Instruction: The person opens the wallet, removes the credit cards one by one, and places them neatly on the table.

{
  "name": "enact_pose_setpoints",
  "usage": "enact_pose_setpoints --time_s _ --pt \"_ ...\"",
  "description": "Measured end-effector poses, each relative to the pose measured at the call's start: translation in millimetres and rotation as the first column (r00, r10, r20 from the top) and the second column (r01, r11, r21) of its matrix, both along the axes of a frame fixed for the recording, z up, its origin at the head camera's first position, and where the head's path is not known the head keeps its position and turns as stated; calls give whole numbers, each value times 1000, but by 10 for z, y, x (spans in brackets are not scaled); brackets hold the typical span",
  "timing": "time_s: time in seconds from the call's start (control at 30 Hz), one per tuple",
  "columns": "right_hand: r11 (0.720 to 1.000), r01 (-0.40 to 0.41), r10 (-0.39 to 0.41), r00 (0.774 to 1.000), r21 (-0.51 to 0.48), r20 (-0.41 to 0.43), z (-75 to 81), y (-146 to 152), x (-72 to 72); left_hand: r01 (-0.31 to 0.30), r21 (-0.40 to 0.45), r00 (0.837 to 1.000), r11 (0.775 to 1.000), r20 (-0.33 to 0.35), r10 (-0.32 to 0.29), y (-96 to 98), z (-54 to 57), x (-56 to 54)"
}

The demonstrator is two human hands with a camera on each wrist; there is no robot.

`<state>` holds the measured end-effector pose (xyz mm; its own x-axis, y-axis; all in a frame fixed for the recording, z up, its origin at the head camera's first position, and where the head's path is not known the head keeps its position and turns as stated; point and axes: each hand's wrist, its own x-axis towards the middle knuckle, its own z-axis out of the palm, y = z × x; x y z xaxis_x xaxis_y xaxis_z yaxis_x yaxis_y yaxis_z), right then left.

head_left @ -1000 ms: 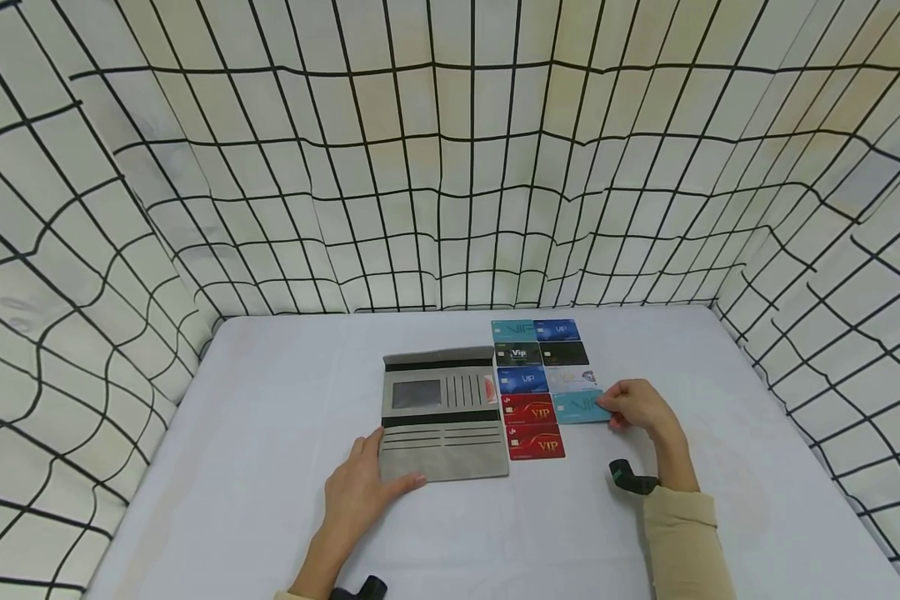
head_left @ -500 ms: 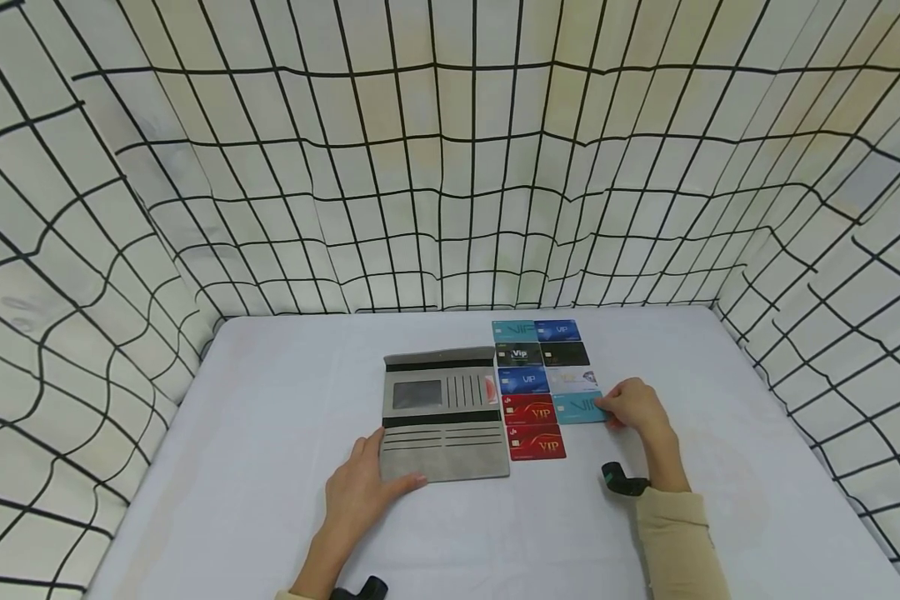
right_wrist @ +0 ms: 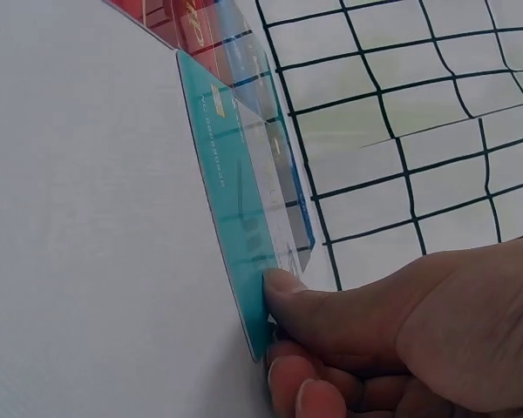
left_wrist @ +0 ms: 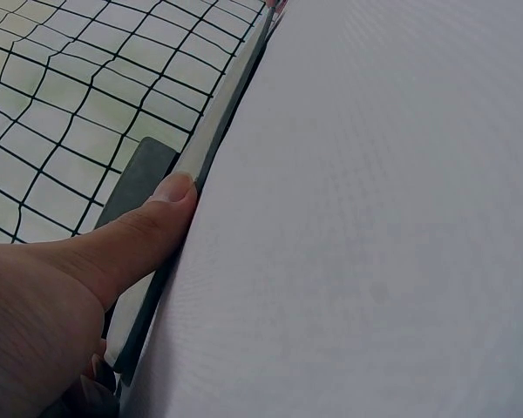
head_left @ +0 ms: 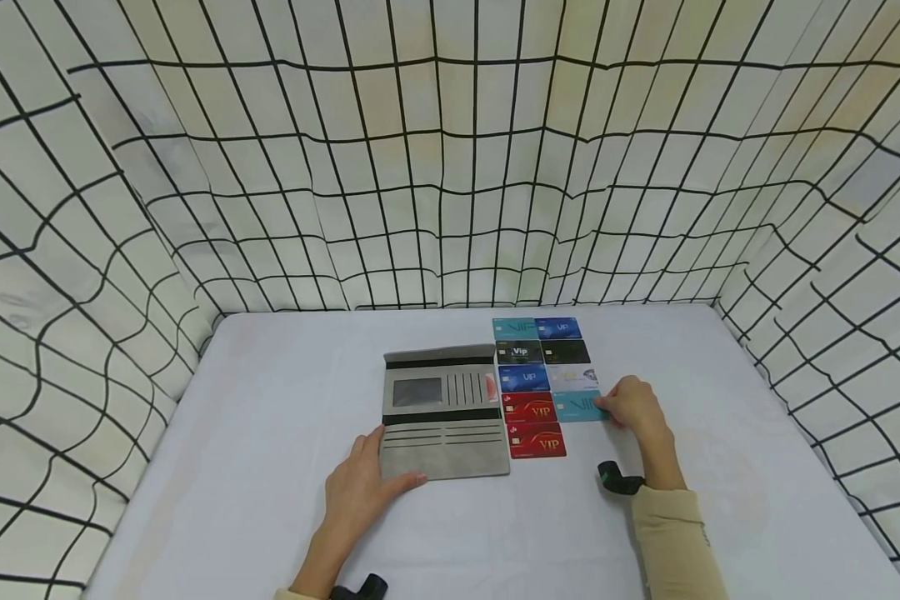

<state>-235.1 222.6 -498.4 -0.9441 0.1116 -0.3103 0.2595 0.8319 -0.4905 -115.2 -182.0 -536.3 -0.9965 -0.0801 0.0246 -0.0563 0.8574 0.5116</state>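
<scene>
A grey wallet lies unfolded on the table, its card slots and dark window facing up. My left hand rests at its near left corner, fingers along the left edge and thumb on the near edge. In the left wrist view the thumb presses that edge. My right hand pinches the right end of a teal VIP card, the lowest in the right column. The right wrist view shows the thumb on the card's face and the other fingers curled below.
Two columns of cards adjoin the wallet's right side, among them a red card, a blue card, a black card and a pale card. Black netting over white sheets encloses the white-covered table.
My right wrist and forearm have shifted slightly left, while the fingers keep hold of the teal card at the same spot. The left hand and wallet have not moved.
</scene>
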Motion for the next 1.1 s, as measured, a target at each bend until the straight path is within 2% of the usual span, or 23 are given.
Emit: enact_pose_setpoints --time_s 0.23,0.4,0.6,0.9,1.1 --pt "999 -35 35 999 -37 -14 57 -4 7 -9 0 1000 1000 6 9 -10 8 -1" --pt "995 -20 13 997 -102 -73 73 -122 0 -8 8 1000 1000 8 8 -6 15 -2" --pt "987 -13 -3 995 -162 -98 75 -334 -35 -6 13 1000 1000 19 6 -1 19 2" --pt "986 -62 38 988 -157 -147 81 -528 -105 1 24 1000 1000 3 -1 7 24 20" --pt "987 -95 60 965 -129 -254 65 -662 -148 0 32 1000 999 3 0 6 34 18"
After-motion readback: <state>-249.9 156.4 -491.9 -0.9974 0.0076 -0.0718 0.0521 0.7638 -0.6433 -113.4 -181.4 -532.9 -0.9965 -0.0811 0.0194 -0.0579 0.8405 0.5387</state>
